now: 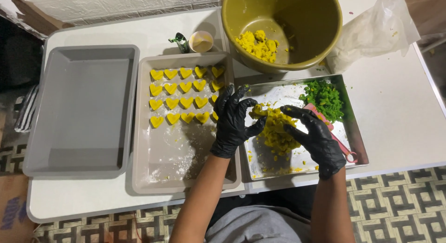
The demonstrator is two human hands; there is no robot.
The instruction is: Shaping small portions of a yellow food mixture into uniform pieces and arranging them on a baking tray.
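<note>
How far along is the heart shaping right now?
Done: several rows of yellow hearts sit in the floured tray. In hand: left hand and right hand pinch yellow dough over the metal tray. Left: dough in the bowl, green dough, an unfilled grey tray.

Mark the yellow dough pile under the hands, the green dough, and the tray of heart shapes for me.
yellow dough pile (275,131), head view, middle of the heap.
green dough (325,98), head view, centre of the clump.
tray of heart shapes (181,150), head view, bare floured floor.
</note>
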